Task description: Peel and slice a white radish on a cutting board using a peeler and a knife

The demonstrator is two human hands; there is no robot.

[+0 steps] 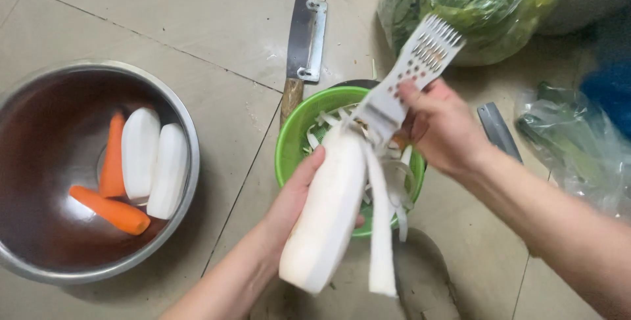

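Gripping peeled white radish (pixel 327 211) in left hand (pixel 296 195), tilted over green bowl (pixel 292 139) of white shreds; long strips hanging off near side. Right hand (pixel 442 126) clenched on white grater (pixel 404 80), touching radish's far end. Steel bowl (pixel 187 129) at left: two peeled radishes (pixel 154 162), two carrots (pixel 112 182). Cleaver (pixel 303 47) far, bagged greens (pixel 473 1) far right.
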